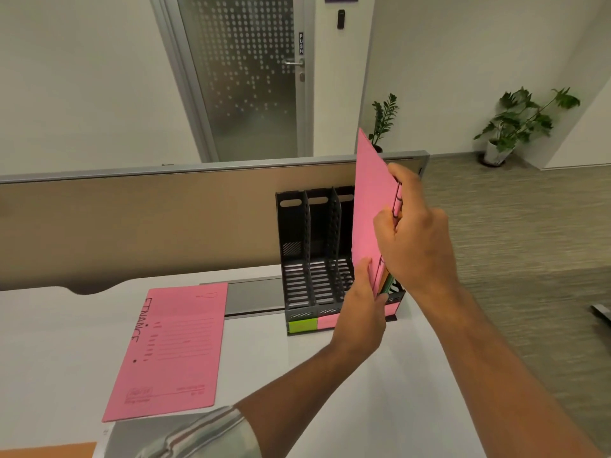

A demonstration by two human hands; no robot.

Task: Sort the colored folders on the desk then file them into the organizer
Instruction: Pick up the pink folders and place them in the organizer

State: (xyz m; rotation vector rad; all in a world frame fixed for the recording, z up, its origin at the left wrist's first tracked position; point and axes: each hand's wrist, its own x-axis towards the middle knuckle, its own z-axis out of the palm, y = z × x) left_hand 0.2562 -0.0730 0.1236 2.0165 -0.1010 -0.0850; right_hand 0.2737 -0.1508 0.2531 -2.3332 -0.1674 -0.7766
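A stack of folders (372, 206) with a pink one facing me stands upright at the right end of the black slotted organizer (297, 246); orange and green edges show at its bottom. My right hand (416, 239) grips the stack's right edge. My left hand (362, 302) pinches its lower corner. Another pink folder (172, 348), marked FINANCE, lies flat on the white desk (297, 375) to the left. Green and pink labels (302, 325) are stuck along the organizer's front base. The three slots visible on the left hold nothing.
A grey folder (139, 438) and an orange one (46, 450) peek out at the bottom left edge. A beige partition (165, 223) runs behind the desk. The desk's right edge drops to carpet, with potted plants (519, 123) beyond.
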